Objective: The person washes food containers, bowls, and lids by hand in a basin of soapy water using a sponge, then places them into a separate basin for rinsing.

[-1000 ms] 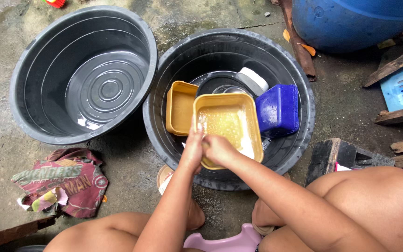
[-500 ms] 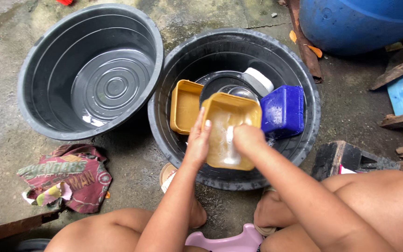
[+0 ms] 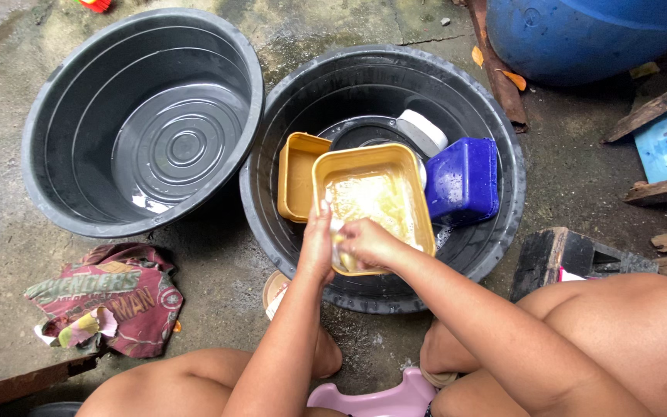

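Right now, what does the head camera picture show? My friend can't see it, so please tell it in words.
A person crouches over a black tub, the left hand holding a soapy yellow container by its edge while the right hand rubs inside it. A second yellow container, a blue container and a white lid sit in the tub. Another dark tub holds shallow water.

A single head-worn camera looks steeply down, close over two basins (image 3: 142, 123).
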